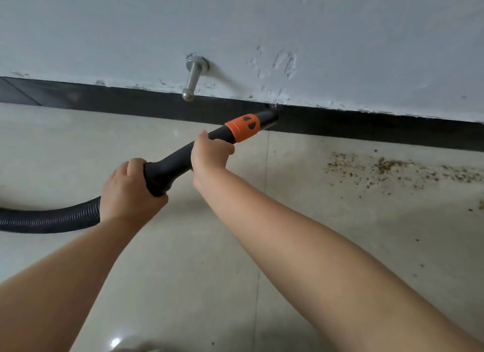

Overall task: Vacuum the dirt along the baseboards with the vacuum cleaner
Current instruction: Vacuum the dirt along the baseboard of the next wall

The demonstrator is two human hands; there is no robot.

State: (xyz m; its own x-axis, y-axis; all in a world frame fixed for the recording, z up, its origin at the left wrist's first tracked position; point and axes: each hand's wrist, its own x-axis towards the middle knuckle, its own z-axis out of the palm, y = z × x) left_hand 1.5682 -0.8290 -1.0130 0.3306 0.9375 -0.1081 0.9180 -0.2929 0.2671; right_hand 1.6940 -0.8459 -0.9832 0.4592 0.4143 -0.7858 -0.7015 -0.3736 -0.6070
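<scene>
a: head view first. what's the room like?

b: a pale wall point(235, 24) fills the top of the frame, its paint scuffed and chipped right of centre, just above the baseboard point(131, 104). that is a dark band slanting from the left edge down to the right edge. below it, pale glossy tiles point(340, 247) fill the rest, with a grout line running down the middle and a light glare at the bottom left.

a: anything on the wall?

b: a metal doorstop point(192, 78) sticks out above the baseboard, upper centre.

a: and the dirt?

b: brown crumbs point(392, 168) are scattered on the tiles at the right, just below the baseboard, well apart from the nozzle point(269, 117).

a: where is the vacuum?

b: only its hose end shows. the black wand point(180, 160) runs from centre left up to the right, with an orange collar point(242, 127) near the tip. the nozzle sits against the baseboard at centre, by a chip on the band's top edge. the ribbed hose point(52, 218) leaves at the left edge.

a: hands?

b: the left hand point(128, 192) wraps the wand's thick rear end where the hose joins. the right hand point(209, 152) grips the wand just behind the collar, fingers curled around it.
</scene>
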